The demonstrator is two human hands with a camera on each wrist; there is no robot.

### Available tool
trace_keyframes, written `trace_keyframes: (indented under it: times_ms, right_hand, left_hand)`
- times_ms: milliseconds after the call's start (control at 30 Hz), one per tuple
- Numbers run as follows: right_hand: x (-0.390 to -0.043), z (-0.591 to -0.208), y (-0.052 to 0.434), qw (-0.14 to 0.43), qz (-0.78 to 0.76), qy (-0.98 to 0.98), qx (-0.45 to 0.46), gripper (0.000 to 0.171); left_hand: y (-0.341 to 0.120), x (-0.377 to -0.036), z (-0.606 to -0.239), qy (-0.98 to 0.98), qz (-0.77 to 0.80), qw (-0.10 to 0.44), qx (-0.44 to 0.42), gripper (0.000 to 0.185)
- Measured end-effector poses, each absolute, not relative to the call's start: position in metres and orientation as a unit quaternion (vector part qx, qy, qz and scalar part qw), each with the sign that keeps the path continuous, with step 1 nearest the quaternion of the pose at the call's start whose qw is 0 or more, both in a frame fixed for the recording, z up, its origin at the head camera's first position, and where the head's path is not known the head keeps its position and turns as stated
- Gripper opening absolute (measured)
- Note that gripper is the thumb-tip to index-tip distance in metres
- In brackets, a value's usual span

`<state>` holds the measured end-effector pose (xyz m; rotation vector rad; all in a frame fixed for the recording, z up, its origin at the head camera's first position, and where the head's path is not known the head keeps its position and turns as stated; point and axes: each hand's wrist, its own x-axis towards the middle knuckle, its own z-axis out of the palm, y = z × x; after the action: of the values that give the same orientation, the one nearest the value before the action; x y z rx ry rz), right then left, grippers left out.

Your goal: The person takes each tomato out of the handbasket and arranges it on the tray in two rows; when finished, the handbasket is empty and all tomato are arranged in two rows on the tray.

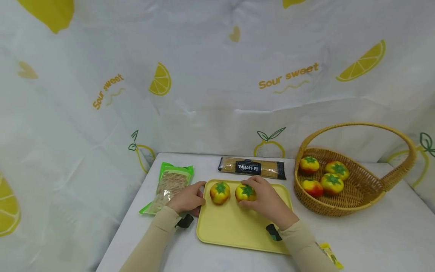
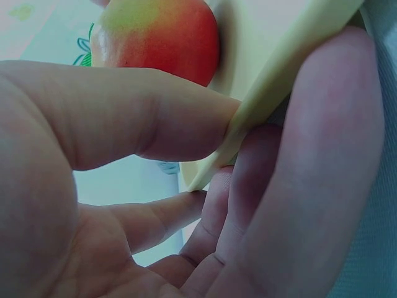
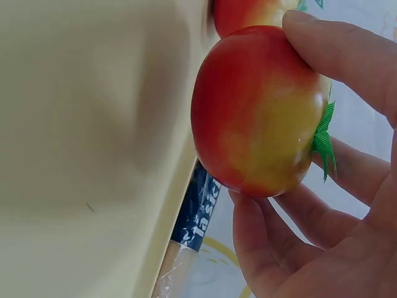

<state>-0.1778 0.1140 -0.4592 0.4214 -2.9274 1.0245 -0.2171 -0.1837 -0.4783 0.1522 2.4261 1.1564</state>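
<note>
Closest to the camera is the yellow tray, a smooth matte plastic rectangle with rounded corners and a low raised lip, sitting flat on the white worktop. The left hand pinches the tray's left edge; in the left wrist view the thumb lies on top of the lip and the fingers curl underneath, so it's a proper clamp. The right hand is wrapped around a toy tomato on the far half of the tray, thumb on one side and fingers cupping the other. From the right wrist view it looks right at the tray surface, but I can't tell if it's touching down or a hair above.

To do this bit well, I'd say keep that left pinch firm so the tray doesn't skate, and let the tomato settle on its base before loosening the fingers, since it's round and could roll into its neighbour.

The second tomato sits just beside it, apart by a small gap. Both are glossy, red fading to yellow, with a green fabric-looking star on top.

Further back: a crinkly green packet left of the tray, and a long clear pack of spaghetti behind it. Off to the right is a woven wicker basket with a hoop handle, holding four more tomatoes.
</note>
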Motion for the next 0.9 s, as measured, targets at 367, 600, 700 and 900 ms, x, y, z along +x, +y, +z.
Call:
trace_keyframes:
  times_ms: [367, 600, 700, 900]
  right_hand:
    - [-0.1787, -0.4677, 0.1112, 0.006, 0.323, -0.934, 0.151, 0.062]
    - [-0.1797, -0.4684, 0.1126, 0.008, 0.317, -0.936, 0.151, 0.062]
    - [-0.18, -0.4689, 0.1134, 0.003, 0.316, -0.938, 0.143, 0.062]
    - [-0.1802, -0.4704, 0.1143, -0.002, 0.315, -0.94, 0.133, 0.063]
  left_hand:
    - [-0.1854, -0.2148, -0.4786, 0.881, 0.416, 0.22, 0.047, 0.074]
    - [-0.1843, -0.2169, -0.4801, 0.877, 0.423, 0.222, 0.051, 0.074]
    - [-0.1844, -0.2175, -0.4811, 0.877, 0.423, 0.222, 0.051, 0.074]
    - [-0.1842, -0.2165, -0.4808, 0.877, 0.422, 0.224, 0.051, 0.073]
